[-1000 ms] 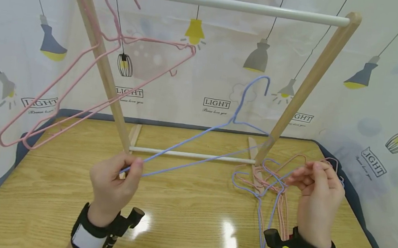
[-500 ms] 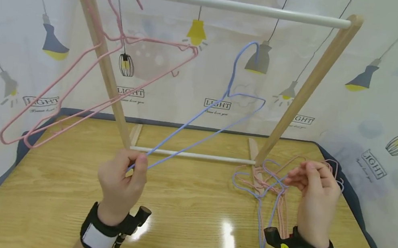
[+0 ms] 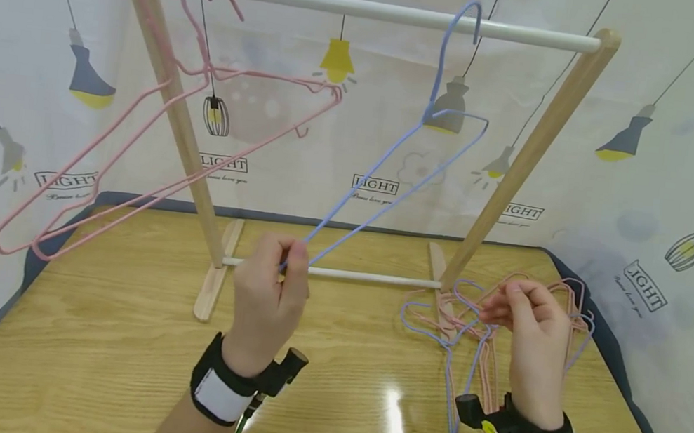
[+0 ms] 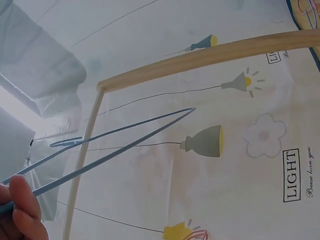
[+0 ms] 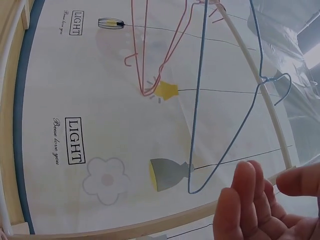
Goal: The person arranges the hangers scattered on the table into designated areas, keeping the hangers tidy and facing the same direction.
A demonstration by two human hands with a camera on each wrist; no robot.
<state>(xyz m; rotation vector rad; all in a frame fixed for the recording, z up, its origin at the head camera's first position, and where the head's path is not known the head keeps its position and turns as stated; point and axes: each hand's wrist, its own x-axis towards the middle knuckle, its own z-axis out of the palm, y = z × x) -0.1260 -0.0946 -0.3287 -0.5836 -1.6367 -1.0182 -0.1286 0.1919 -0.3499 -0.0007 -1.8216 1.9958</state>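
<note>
A light blue wire hanger (image 3: 384, 161) is tilted below the white rail (image 3: 344, 4), its hook standing at the rail's height. Whether the hook goes over or stays in front of the rail, I cannot tell. My left hand (image 3: 268, 300) pinches the hanger's lower left corner between thumb and curled fingers. The left wrist view shows those fingers (image 4: 27, 205) around the blue wire (image 4: 120, 149). My right hand (image 3: 533, 342) is raised above the loose hangers with nothing in it. In the right wrist view its fingers (image 5: 243, 180) are bent a little, the thumb apart.
Pink hangers (image 3: 266, 142) hang at the rail's left end. Wooden posts (image 3: 528, 147) hold the rail up on feet (image 3: 212, 287). Blue and pink hangers (image 3: 449, 341) lie tangled on the wooden table (image 3: 331, 370), at the right. A cloth with printed lamps (image 3: 384, 107) stands behind.
My left hand has moved right and forward with the blue hanger. The hanger has swung steeper and its hook has risen from below the rail to its height. The right hand has barely shifted.
</note>
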